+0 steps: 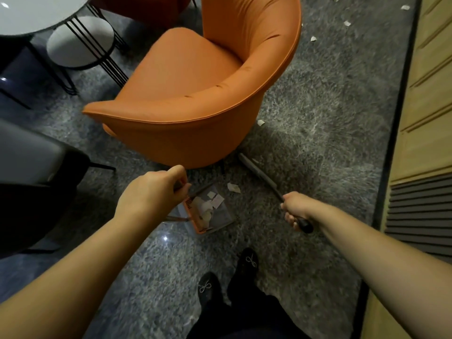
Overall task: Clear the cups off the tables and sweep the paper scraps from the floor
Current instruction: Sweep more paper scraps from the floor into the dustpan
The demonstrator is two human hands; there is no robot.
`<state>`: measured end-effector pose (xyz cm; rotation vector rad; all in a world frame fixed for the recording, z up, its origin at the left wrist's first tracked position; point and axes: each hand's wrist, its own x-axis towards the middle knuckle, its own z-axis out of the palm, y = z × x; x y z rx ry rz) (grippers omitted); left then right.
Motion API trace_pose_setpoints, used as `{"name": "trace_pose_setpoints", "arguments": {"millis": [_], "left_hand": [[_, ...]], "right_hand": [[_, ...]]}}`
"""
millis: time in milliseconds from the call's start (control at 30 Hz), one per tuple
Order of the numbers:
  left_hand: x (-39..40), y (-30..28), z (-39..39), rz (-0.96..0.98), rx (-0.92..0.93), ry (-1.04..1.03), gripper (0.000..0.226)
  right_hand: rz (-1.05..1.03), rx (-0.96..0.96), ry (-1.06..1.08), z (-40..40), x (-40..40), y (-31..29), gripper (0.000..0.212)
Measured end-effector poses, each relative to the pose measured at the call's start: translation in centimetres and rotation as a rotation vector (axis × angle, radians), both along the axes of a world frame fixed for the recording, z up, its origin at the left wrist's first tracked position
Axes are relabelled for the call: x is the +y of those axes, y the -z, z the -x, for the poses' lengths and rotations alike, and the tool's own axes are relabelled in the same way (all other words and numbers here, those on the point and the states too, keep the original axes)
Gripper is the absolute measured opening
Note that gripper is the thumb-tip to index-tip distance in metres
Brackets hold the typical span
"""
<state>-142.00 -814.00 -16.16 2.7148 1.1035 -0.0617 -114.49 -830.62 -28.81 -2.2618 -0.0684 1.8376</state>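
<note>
Left hand (151, 192) gripped the dustpan (208, 211) handle, pan already holding scraps; right hand (294, 209) was curled round the broom (259, 174), its head under the orange chair (195, 94); I judged a hard stroke might flick the loose scrap (233, 187) past the pan, or tipping could spill it.

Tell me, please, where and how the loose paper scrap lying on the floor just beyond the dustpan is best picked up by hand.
Pinch the paper scrap at its raised, curled edge, coming straight down from above. It lies nearly flat on the floor, so no side gives grip.
</note>
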Motion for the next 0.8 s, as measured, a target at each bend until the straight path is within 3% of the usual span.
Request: {"name": "trace_pose_setpoints", "arguments": {"millis": [167,333,567,800], "left_hand": [[-0.6,-0.2,0.3,-0.008,-0.018,0.02,0.019],[-1.7,0.0,0.9,-0.015,-0.042,0.042,0.02],[-2.3,-0.1,2.5,0.025,-0.086,0.006,0.021],[-2.7,-0.4,4.7,0.045,-0.124,-0.017,0.02]], "right_hand": [[-0.011,-0.023,-0.089,4.8,-3.4,-1.1,0.043],[-0.066,0.01,-0.213,9.9,-5.8,-3.0,0.05],[-0.063,0.168,-0.02,13.7,-8.5,-6.1,0.046],[-0.116,0.115,0.14,17.1,-12.3,-7.3,0.045]]}}
